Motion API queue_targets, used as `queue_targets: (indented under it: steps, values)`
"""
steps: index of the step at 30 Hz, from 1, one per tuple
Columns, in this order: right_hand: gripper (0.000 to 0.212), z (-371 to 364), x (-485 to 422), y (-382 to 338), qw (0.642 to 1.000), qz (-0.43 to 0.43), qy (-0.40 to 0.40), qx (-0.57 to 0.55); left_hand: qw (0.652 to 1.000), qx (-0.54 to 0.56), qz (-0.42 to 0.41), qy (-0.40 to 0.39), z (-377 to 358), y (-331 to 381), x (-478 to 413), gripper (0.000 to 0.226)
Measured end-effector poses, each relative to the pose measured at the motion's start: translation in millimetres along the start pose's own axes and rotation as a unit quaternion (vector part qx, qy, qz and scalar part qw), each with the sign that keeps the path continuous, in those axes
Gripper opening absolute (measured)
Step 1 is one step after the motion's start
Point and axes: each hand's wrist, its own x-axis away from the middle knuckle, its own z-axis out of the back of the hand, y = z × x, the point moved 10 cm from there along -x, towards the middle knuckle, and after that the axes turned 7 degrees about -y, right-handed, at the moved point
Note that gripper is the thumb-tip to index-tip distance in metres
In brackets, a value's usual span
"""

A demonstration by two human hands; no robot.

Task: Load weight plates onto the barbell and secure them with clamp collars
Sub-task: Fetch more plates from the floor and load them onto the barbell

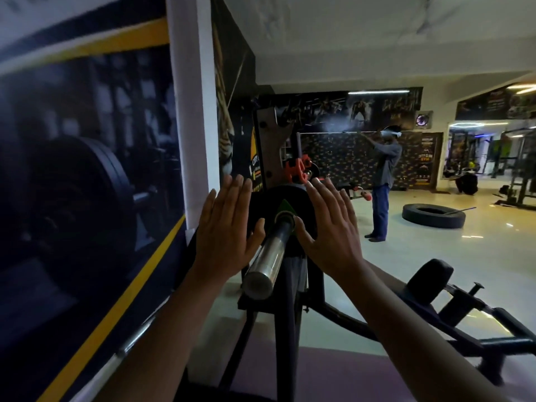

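Weight plate (262, 204) sits on the barbell sleeve (269, 253), whose long axis points back toward us; our left hand (226, 227) and right hand (330, 227) press it with straight fingers, equally near on either side.

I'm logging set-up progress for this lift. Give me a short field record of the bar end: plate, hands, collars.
plate: black weight plate on the barbell sleeve
left hand: flat, fingers straight, pressed on the plate's face
right hand: flat on the plate, other side of the sleeve
collars: orange clamp collars behind the plate, by the rack upright; none in front of it
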Motion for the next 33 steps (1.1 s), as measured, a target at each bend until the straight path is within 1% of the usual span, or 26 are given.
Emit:
queue_targets:
  steps: [10,16,24,29,33]
  values:
    - [0.055,56,45,-29,1.0,-0.009,-0.027,0.006,1.0,0.027,-0.001,-0.006,66,36,37,0.058]
    - [0.054,88,71,-14,0.998,-0.023,-0.049,0.02,0.998,0.058,-0.003,-0.019,77,77,46,0.059]
    - [0.059,107,96,64,0.995,-0.034,-0.082,0.043,0.997,0.077,-0.003,-0.015,47,152,27,0.055]
    - [0.06,102,100,131,0.994,-0.024,-0.1,0.044,0.997,0.068,0.011,-0.021,4,202,2,0.055]
    - [0.06,85,98,181,0.993,-0.009,-0.115,0.033,0.998,0.054,0.035,-0.026,-33,227,-14,0.056]
